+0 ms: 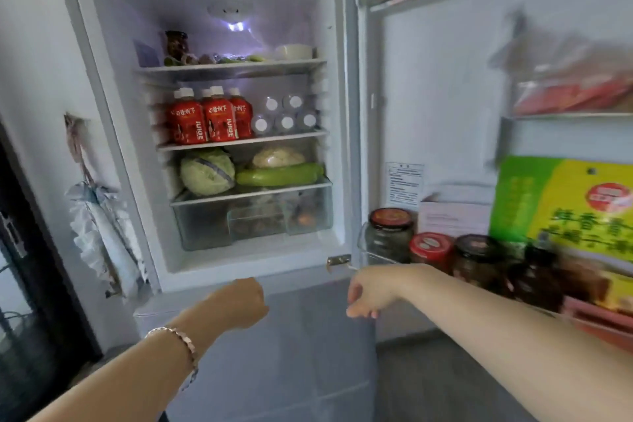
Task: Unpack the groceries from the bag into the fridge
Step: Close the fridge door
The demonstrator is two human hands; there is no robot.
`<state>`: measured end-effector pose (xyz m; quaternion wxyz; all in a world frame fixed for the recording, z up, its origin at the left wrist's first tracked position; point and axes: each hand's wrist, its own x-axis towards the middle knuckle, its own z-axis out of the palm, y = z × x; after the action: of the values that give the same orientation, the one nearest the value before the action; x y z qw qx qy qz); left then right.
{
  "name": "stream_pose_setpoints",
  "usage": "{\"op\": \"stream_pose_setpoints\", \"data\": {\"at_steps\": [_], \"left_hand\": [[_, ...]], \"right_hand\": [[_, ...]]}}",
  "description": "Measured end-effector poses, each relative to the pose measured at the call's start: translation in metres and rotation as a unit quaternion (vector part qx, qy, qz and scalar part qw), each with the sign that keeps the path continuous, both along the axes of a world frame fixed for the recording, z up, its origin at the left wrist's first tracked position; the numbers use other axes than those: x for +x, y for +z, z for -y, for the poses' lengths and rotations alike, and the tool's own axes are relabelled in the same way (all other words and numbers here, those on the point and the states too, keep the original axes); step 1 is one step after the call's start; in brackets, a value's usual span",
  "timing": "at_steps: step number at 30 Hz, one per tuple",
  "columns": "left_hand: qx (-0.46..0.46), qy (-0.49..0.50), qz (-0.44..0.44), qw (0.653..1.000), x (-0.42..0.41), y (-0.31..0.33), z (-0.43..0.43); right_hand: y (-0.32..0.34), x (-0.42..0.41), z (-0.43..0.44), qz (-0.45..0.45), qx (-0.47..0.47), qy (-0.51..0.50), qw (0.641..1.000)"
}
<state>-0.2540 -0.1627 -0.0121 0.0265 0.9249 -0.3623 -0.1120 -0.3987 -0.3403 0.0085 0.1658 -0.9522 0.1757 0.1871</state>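
Closest in, two bare forearms stretched toward the open fridge (301, 3), dead ahead. Left hand (239, 301) knuckles-up, fingers clenched under, gripping nothing visible, chunky metal link bracelet (178, 343) on the wrist. Right hand (366, 298) drooping, fingers loosely released, holding nothing.

Just beyond on the right, swung-open door shelf (363, 243) crammed with squat glass jars (390, 226), round red and dark lids, plus a glossy green-and-yellow packet (561, 202) standing behind.

Further in: clear plastic crisper drawer (253, 219) at the bottom, then a round crinkly cabbage (207, 171), a long smooth green gourd (279, 175) and a lumpy wrapped cauliflower (279, 156) on the shelf above. Next shelf up, red-labelled juice bottles (202, 120) upright beside clear bottles (284, 113) lying caps-out. Up top, dark jar (176, 44) and white bowl (294, 51), back near the lit rear wall.
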Motion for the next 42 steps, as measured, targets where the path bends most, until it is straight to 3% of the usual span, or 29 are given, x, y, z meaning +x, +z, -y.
{"op": "stream_pose_setpoints", "data": {"at_steps": [5,10,16,19,23,30,35,42], "left_hand": [[0.034,-0.08,0.025,0.996,-0.1,-0.015,0.04],[0.028,-0.136,0.026,0.99,-0.19,-0.035,0.086],[0.029,-0.128,0.07,0.989,-0.271,-0.047,0.128],[0.036,-0.099,0.069,0.992,-0.293,-0.056,0.139],[0.029,-0.045,0.062,0.997,-0.312,-0.061,0.129],[0.046,0.058,0.063,0.995,-0.315,-0.062,0.077],[0.039,0.076,0.033,0.996,-0.313,-0.071,0.054],[0.053,0.095,0.033,0.993,-0.277,-0.082,-0.01]], "right_hand": [[-0.01,-0.141,0.029,0.021,-0.004,-0.101,0.995],[-0.018,-0.279,0.079,0.064,0.008,-0.251,0.966],[-0.035,-0.388,0.154,0.144,-0.044,-0.417,0.896],[-0.031,-0.408,0.181,0.243,-0.03,-0.416,0.876],[-0.018,-0.404,0.206,0.362,0.099,-0.379,0.846],[-0.032,-0.392,0.213,0.448,0.191,-0.372,0.79],[-0.042,-0.405,0.178,0.479,0.138,-0.336,0.799],[-0.061,-0.405,0.076,0.587,0.113,-0.237,0.766]]}}
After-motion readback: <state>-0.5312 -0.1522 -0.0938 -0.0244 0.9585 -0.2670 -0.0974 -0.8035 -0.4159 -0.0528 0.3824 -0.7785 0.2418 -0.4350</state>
